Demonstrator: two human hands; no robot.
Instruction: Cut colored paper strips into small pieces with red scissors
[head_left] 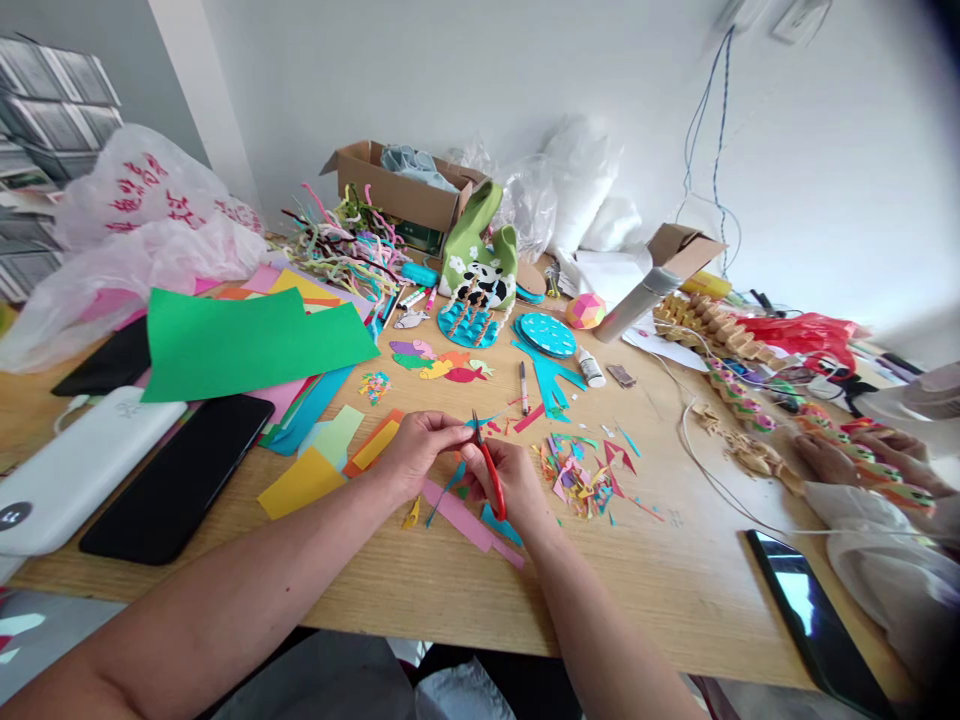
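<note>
My right hand (517, 485) is closed around the red handles of a pair of scissors (493, 478), blades pointing away from me. Just left of the blades, my left hand (416, 450) pinches with thumb and forefinger; whatever is between them is too small to make out. A pink paper strip (461, 520) lies under my hands, with blue paper scraps (501, 522) beside it. To the right spreads a pile of coloured paper clippings (581, 475). Beyond my hands lie coloured paper fish (439, 363) and a small heap of tiny paper bits (375, 386).
Green paper (255, 340), a power bank (90, 470) and a black phone (176, 480) are at left. Pipe cleaners (349, 240), a panda bag (480, 250) and a grey bottle (641, 303) stand behind. Another person's hands (862, 460) work at right near a second phone (817, 615).
</note>
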